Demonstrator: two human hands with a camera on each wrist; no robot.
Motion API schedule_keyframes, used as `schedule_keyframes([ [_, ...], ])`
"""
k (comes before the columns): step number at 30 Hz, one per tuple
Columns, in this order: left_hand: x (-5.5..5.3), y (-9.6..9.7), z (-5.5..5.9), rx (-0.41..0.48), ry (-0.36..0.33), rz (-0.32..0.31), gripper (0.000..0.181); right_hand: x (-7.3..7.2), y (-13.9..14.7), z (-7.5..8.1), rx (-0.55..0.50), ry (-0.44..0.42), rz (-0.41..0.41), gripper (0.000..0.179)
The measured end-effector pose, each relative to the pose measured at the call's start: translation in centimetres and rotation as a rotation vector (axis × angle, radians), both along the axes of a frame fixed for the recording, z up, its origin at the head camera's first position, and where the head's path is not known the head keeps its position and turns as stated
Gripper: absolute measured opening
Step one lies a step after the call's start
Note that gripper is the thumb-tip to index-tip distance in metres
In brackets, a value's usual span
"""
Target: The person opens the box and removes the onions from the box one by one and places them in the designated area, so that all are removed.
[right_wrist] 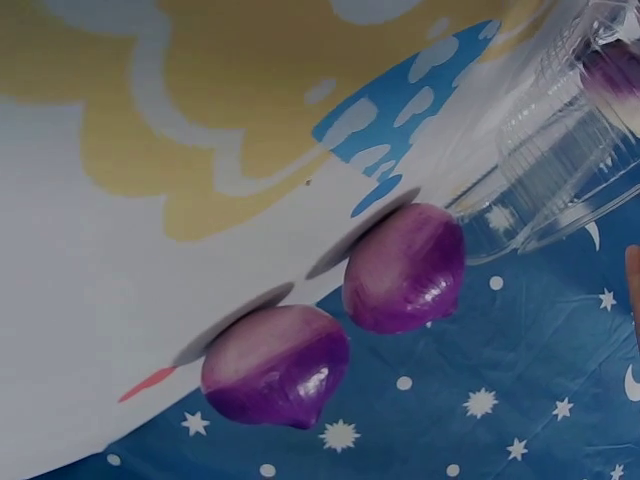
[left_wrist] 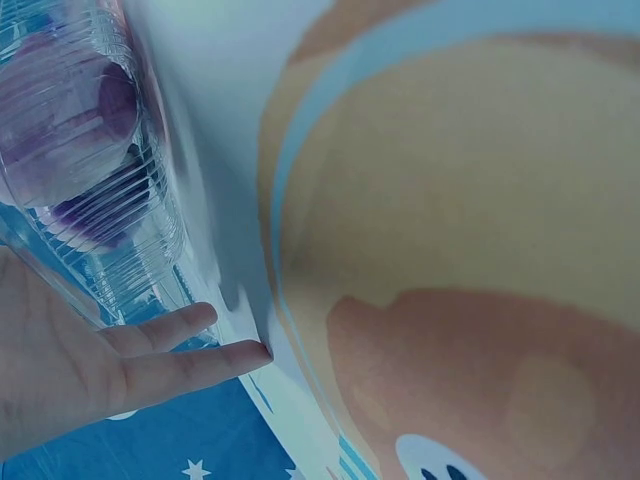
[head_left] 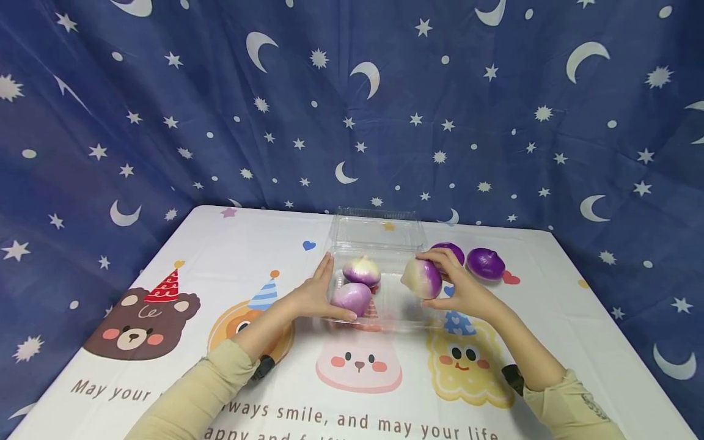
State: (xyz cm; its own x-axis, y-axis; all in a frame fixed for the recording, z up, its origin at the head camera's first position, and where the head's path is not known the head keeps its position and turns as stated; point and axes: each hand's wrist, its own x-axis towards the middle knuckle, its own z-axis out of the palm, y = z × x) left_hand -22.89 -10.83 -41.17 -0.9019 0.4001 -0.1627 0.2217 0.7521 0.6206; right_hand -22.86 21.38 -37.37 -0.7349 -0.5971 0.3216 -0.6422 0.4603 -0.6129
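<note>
A clear plastic clamshell box lies on the table with its lid folded back. Inside its left half are a purple-and-white onion and a pale purple onion. My left hand rests against the box's left side, fingers extended along it and thumb at the front; the left wrist view shows the fingers straight beside the ribbed wall. Between thumb and fingers, my right hand holds another purple-and-white onion over the box's right half. In the right wrist view this onion is hidden.
Two deep purple onions, one farther right and one partly behind my right hand, sit on the table right of the box. A printed white tablecloth covers the table. Behind its back edge hangs a blue star-and-moon curtain.
</note>
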Motion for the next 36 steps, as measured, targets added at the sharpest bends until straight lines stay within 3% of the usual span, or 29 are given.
schedule_keyframes([
  [15, 0.2, 0.0, -0.3, 0.012, -0.006, 0.002, 0.134, 0.2, 0.8, -0.4, -0.05, -0.029, -0.095, 0.085],
  [23, 0.3, 0.1, -0.2, 0.002, -0.003, 0.001, 0.134, 0.2, 1.8, -0.3, -0.033, 0.027, -0.102, 0.084],
  [32, -0.1, -0.2, 0.0, -0.002, -0.004, -0.006, 0.133, 0.4, 2.7, 0.0, -0.041, 0.01, -0.163, 0.08],
  [36, -0.2, -0.2, -0.1, 0.004, -0.002, -0.008, 0.134, 0.5, 3.1, 0.1, -0.035, 0.049, -0.177, 0.08],
])
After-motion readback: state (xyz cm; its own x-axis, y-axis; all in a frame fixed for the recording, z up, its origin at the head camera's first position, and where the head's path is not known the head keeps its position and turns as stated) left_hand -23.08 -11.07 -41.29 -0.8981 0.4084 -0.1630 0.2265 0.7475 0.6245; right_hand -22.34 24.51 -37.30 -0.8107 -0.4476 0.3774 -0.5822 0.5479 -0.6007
